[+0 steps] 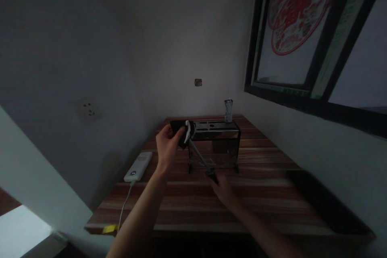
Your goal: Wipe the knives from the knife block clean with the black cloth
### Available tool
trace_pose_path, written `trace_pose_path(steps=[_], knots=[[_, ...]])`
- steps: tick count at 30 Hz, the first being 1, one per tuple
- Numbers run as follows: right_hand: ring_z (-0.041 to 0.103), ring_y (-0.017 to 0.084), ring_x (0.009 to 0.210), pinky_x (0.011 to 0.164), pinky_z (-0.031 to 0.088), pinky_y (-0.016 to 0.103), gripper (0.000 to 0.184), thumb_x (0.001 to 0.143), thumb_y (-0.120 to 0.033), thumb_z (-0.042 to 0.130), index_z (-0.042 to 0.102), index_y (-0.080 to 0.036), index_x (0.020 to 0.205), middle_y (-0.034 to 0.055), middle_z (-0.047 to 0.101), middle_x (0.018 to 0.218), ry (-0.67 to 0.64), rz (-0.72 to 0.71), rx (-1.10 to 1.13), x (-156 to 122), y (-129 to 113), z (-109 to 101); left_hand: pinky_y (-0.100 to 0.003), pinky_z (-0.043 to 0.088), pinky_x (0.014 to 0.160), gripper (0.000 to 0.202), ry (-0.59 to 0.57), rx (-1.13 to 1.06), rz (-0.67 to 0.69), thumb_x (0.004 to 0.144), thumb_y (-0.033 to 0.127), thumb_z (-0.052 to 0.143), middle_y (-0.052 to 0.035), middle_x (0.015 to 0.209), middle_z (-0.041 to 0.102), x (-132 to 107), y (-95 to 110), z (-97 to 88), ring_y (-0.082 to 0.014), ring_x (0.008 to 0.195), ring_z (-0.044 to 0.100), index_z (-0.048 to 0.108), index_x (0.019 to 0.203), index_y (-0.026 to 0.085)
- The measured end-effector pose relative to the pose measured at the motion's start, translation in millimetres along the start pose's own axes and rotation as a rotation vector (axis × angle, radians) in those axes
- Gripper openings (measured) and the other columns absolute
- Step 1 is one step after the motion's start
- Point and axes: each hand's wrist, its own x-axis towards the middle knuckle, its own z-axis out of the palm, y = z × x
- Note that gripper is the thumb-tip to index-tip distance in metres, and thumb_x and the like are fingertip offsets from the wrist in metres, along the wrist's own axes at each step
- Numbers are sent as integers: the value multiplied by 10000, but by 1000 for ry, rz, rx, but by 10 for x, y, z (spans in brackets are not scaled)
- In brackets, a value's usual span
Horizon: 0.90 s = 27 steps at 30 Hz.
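Note:
My left hand [166, 147] is closed around a black item [178, 125] with a crumpled white edge, perhaps a cloth; the dim light hides its exact kind. Lower and to the right, my right hand [223, 188] grips the dark handle of a slim grey rod-like tool [199, 155]. The tool slants up to the left, and its far end meets the white edge by my left fingers. Just behind both hands stands a clear-sided holder [216, 151] with a black slotted top. A crinkled silvery item [228, 111] stands upright on its right end.
The holder stands on a striped wooden table [187, 209]. A white power bank [138, 166] with a cable [125, 201] lies at left. A long dark slab [326, 201] lies along the right edge. Walls close in behind and at both sides; a dark-framed window [290, 28] is at right.

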Motion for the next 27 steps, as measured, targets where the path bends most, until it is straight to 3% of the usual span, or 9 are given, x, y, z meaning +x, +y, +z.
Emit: trace_pose_path(steps=[5,10,16,21,27], knots=[[644,264,854,782,469,364,342,806,-459,517,678,-166,880,95,704,879,-29,-1,22,6,30,16,-199,463,582,241,29,-41,31,648,311,708,-13,718,682,60,8,-8,-128,640,622,678,815,140],[647,273,822,753,471,365,373,791,-477,526,687,-148,862,101,707,846,-48,30,29,9,37,7,-206,470,635,262,125,-234,61,643,316,712,-20,786,693,252,69,-47,-125,687,635,689,843,149],[632,246,752,704,465,335,351,781,-475,543,667,-148,808,79,694,776,35,30,88,20,16,-20,-208,488,655,326,210,-344,6,632,351,715,-32,852,694,379,41,-225,-127,731,646,674,900,168],[604,216,692,653,463,306,360,764,-501,554,641,-152,758,56,665,703,81,52,129,40,-27,-49,-227,495,611,384,141,-364,-184,609,402,722,-28,826,692,207,-269,-286,-134,692,648,651,906,169],[603,198,713,653,475,286,320,696,-460,646,613,-162,807,48,655,747,134,59,170,24,-96,-74,-228,484,610,416,-19,-360,-366,561,383,759,-10,760,683,-148,-562,-122,-121,620,625,647,887,148]])
